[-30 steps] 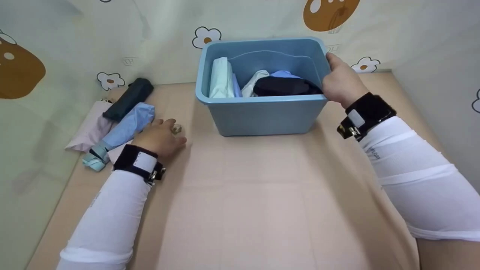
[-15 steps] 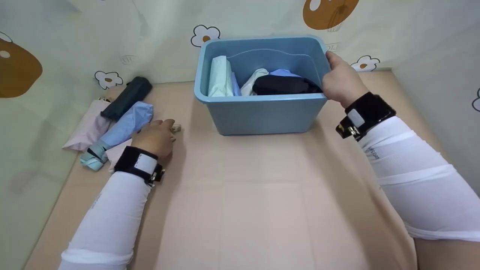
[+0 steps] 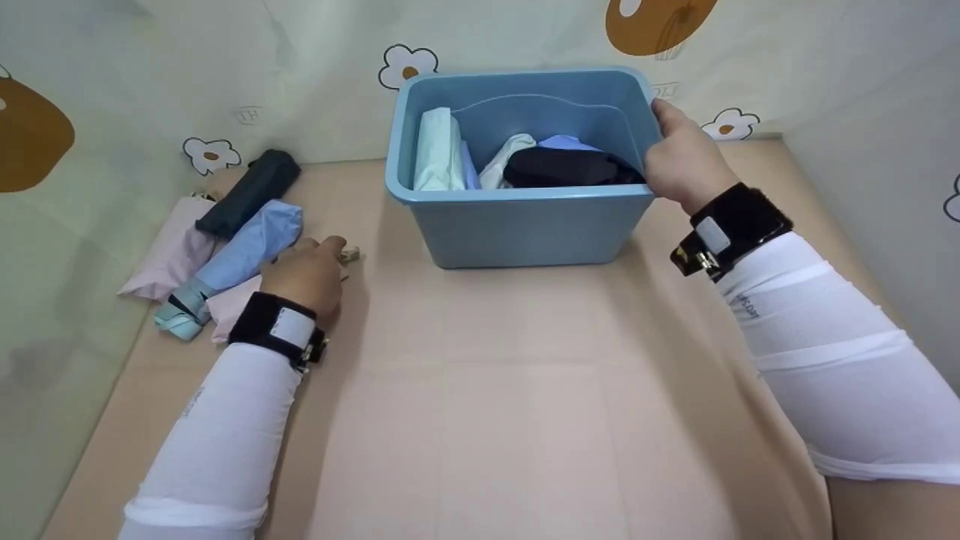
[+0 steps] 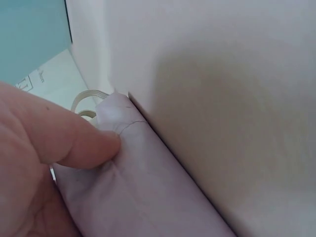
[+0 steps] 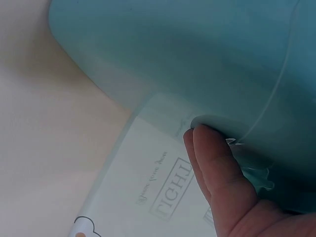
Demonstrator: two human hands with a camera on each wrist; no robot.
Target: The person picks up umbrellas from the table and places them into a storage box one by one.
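Note:
My left hand [image 3: 304,277] is over a pale pink fabric pouch [image 3: 232,304] on the left of the table. In the left wrist view the thumb presses on the pouch [image 4: 143,182], close to its end with a beige loop [image 4: 89,98]; the other fingers are mostly hidden. A blue plastic bin [image 3: 532,232] stands upright at the back. My right hand [image 3: 686,165] grips its right rim, and in the right wrist view fingers [image 5: 217,158] lie along the bin's wall [image 5: 148,54]. Several soft bundles are inside, among them a black one [image 3: 566,166] and a pale mint one [image 3: 439,150].
Left of my left hand lie a blue bundle with a teal end [image 3: 251,244], a dark rolled bundle [image 3: 249,193] and another pink pouch [image 3: 172,247]. A wall sheet with printed flowers [image 3: 315,90] rises behind the bin. The table [image 3: 525,390] has a beige cover.
My left thumb and fingers, spread at first, have drawn in on the pink pouch. The right hand stays on the bin's rim. The whole view has shifted slightly.

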